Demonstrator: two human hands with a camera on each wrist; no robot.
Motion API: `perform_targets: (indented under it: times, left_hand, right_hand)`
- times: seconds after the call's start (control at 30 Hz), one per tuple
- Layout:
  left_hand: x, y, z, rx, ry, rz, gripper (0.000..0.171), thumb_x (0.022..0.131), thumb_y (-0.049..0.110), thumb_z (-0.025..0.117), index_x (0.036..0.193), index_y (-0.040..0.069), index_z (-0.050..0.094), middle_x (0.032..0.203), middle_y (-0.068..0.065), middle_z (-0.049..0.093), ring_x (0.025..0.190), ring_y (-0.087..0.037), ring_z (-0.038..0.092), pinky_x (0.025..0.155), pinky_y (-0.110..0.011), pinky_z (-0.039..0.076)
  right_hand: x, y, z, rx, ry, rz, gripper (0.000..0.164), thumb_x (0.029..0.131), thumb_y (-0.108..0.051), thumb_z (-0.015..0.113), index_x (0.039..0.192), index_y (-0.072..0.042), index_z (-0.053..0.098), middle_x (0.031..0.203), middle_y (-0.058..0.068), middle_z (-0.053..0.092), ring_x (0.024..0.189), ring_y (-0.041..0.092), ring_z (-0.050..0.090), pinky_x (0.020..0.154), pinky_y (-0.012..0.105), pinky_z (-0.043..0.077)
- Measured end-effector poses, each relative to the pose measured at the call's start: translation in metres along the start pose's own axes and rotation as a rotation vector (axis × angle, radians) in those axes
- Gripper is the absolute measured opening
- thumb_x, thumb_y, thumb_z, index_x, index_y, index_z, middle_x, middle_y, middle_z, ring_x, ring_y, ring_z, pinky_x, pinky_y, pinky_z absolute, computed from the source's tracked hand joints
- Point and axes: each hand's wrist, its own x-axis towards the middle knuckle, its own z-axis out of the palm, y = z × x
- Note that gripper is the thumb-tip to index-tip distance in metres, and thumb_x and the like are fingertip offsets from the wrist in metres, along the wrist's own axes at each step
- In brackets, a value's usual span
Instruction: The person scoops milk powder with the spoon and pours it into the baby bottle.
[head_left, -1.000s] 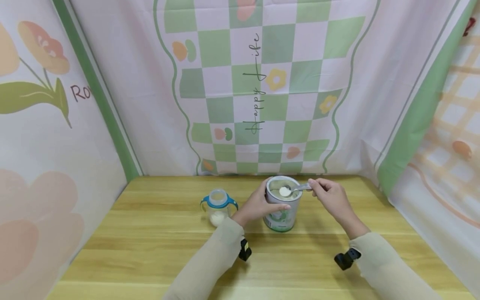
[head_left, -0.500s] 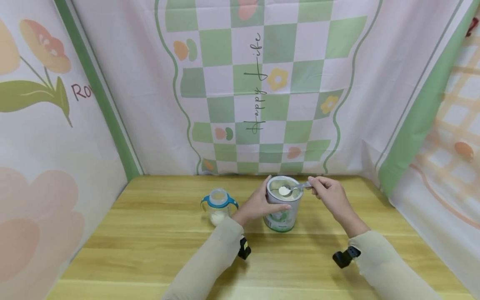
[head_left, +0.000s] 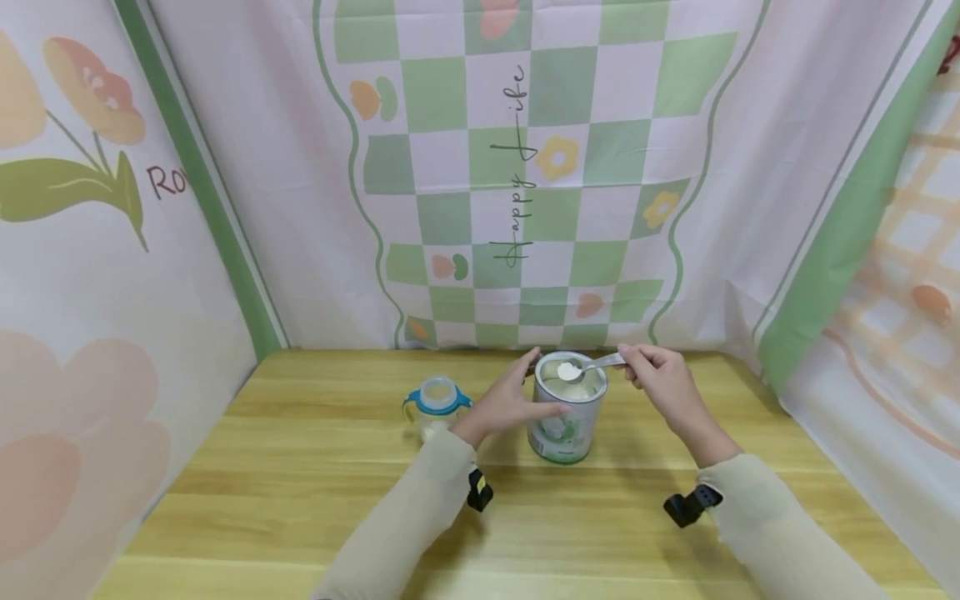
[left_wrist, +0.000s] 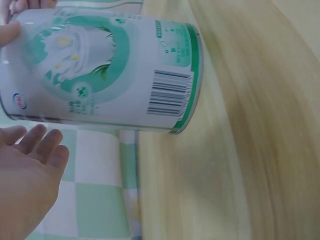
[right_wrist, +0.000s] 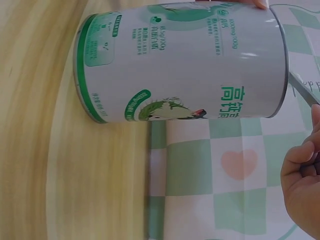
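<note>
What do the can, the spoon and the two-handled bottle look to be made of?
Can: probably metal, smooth and slightly glossy with a printed outside; the silvery rim suggests it.
Spoon: likely metal, since it looks grey and shiny, though plastic can't be ruled out.
Bottle: see-through, probably clear plastic, possibly glass; its opaque blue collar looks like plastic.

Left grip [head_left: 504,406] loosely spread, right grip [head_left: 666,387] pinched, forearms [head_left: 408,512] outstretched.
</note>
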Motion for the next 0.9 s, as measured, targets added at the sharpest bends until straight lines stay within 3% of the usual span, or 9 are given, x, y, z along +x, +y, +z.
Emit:
perform_targets:
  times: [0.23,0.43,0.63,0.9]
  left_hand:
    - [-0.002,0.002,-0.013,0.036,0.011,0.04,0.103,0.083,0.047,0.082,0.161,0.023,0.019,0.159,0.001,0.033,0.145,-0.021,0.032,0.114,-0.048,0.03]
    - [-0.005,0.005,-0.023,0.075,0.028,0.067,0.101,0.083,0.046,0.082,0.161,0.021,0.022,0.159,0.003,0.034,0.144,-0.017,0.033,0.115,-0.046,0.029]
    - [-0.01,0.009,-0.035,0.113,0.036,0.084,0.101,0.083,0.047,0.082,0.161,0.021,0.022,0.159,0.002,0.034,0.144,-0.019,0.033,0.115,-0.045,0.029]
    - [-0.02,0.016,-0.052,0.137,0.052,0.094,0.1,0.083,0.049,0.08,0.16,0.02,0.024,0.157,0.001,0.036,0.143,-0.023,0.035,0.114,-0.047,0.031]
  right_hand:
    - [0.001,-0.008,-0.001,-0.008,0.006,-0.019,0.051,0.104,-0.045,0.052,0.087,0.002,0.063,0.076,0.002,0.059,0.073,0.015,0.053,0.067,0.027,0.044]
    - [0.005,-0.018,0.002,-0.003,0.01,-0.023,0.048,0.103,-0.044,0.054,0.087,0.001,0.064,0.078,0.006,0.06,0.075,0.016,0.052,0.069,0.027,0.044]
    - [0.011,-0.027,0.007,0.027,-0.007,-0.052,0.041,0.105,-0.034,0.055,0.089,0.002,0.066,0.076,0.001,0.059,0.072,0.013,0.051,0.065,0.026,0.043]
    - [0.017,-0.041,0.025,0.08,-0.028,-0.128,0.046,0.104,-0.031,0.057,0.08,0.008,0.062,0.07,0.001,0.056,0.066,0.012,0.049,0.06,0.023,0.043]
